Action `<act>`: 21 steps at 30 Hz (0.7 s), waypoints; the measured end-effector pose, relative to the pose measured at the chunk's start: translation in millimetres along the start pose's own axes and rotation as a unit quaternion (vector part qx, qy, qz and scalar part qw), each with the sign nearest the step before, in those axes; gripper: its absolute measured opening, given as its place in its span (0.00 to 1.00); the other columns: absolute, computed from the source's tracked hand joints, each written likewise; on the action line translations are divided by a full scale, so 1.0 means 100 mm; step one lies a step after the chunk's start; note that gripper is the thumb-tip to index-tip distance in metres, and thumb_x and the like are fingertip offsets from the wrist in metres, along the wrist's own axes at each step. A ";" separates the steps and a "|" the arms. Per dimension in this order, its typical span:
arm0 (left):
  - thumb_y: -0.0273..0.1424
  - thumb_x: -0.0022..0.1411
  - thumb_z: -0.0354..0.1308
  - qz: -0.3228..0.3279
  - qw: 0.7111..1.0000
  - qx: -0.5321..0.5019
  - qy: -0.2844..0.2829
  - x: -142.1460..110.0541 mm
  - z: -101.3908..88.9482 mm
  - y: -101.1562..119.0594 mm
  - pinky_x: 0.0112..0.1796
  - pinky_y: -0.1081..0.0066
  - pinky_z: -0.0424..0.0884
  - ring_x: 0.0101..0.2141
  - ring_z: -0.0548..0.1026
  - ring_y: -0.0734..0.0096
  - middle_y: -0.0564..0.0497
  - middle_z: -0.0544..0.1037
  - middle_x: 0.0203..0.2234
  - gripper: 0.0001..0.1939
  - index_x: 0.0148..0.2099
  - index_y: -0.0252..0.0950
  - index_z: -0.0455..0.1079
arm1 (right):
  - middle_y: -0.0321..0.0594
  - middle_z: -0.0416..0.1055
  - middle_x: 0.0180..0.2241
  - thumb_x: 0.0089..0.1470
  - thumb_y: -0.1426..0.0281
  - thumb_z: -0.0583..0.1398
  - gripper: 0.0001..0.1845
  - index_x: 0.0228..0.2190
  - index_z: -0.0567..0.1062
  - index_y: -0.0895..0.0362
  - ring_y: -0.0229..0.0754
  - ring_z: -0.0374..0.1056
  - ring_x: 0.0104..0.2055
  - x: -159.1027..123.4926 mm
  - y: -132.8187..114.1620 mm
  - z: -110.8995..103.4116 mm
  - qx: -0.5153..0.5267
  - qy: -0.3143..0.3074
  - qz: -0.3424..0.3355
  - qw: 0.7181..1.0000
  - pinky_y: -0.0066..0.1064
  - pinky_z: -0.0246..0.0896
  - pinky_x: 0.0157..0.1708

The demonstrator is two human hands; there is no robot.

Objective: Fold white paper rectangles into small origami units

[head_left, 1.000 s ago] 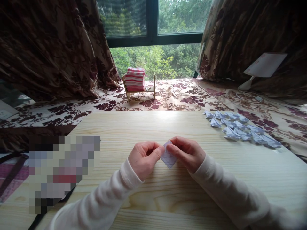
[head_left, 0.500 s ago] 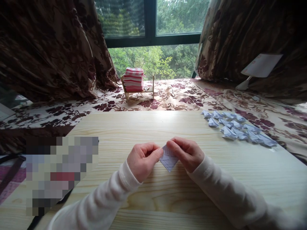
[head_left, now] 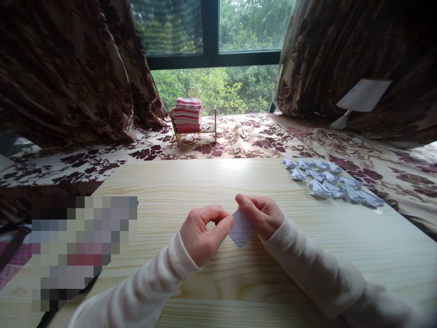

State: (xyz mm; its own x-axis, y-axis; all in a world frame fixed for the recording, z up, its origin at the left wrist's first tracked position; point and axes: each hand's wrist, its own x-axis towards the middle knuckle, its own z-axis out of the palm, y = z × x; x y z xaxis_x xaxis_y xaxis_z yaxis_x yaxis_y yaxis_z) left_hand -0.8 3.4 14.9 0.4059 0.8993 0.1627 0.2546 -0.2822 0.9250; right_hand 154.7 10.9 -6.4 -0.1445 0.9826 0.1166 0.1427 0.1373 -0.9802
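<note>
A small folded piece of white paper (head_left: 241,230) with faint print is held just above the light wooden table (head_left: 211,187), a corner pointing down. My left hand (head_left: 201,232) pinches its left edge between thumb and forefinger. My right hand (head_left: 261,215) grips its upper right side with curled fingers. Both sleeves are cream-coloured.
Several folded pale paper pieces (head_left: 329,183) lie in a row at the table's far right. A small wooden rack with pink striped cloths (head_left: 188,115) stands on the floral cloth by the window. A white lamp (head_left: 358,98) sits at right; a blurred patch (head_left: 82,248) at left.
The paper has turned slightly between my fingers and my left thumb has slid along its edge. The view has drifted a little to the right.
</note>
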 end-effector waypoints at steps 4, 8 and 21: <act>0.31 0.53 0.54 -0.040 0.998 -0.013 0.043 0.02 0.00 -0.03 0.24 0.76 0.58 0.20 0.60 0.79 0.56 0.62 0.15 0.13 0.19 0.33 0.63 | 0.30 0.54 0.15 0.52 0.54 0.54 0.23 0.16 0.63 0.58 0.31 0.51 0.18 0.01 0.03 -0.06 0.036 -0.021 -0.012 0.999 0.25 0.47 0.18; 0.34 0.52 0.54 -0.075 0.995 -0.050 0.046 0.05 0.01 -0.09 0.23 0.76 0.59 0.21 0.61 0.78 0.55 0.64 0.16 0.12 0.22 0.32 0.65 | 0.32 0.61 0.19 0.50 0.60 0.58 0.15 0.24 0.68 0.60 0.32 0.55 0.21 0.01 0.03 -0.08 0.033 -0.060 -0.032 0.997 0.25 0.52 0.21; 0.31 0.52 0.55 -0.021 0.999 0.003 0.034 0.07 -0.06 -0.02 0.26 0.75 0.60 0.21 0.64 0.76 0.55 0.66 0.15 0.11 0.21 0.32 0.68 | 0.33 0.63 0.18 0.46 0.66 0.59 0.10 0.21 0.69 0.59 0.32 0.57 0.21 0.02 0.04 -0.07 0.009 -0.017 -0.056 0.998 0.25 0.52 0.19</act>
State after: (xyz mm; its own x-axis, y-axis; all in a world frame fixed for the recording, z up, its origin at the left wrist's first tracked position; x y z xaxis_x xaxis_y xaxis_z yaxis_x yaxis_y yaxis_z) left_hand -3.7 12.0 16.1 0.3338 0.9313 0.1461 0.2758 -0.2447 0.9295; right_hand 162.0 14.8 -8.7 -0.1918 0.9565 0.2196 0.1066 0.2428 -0.9642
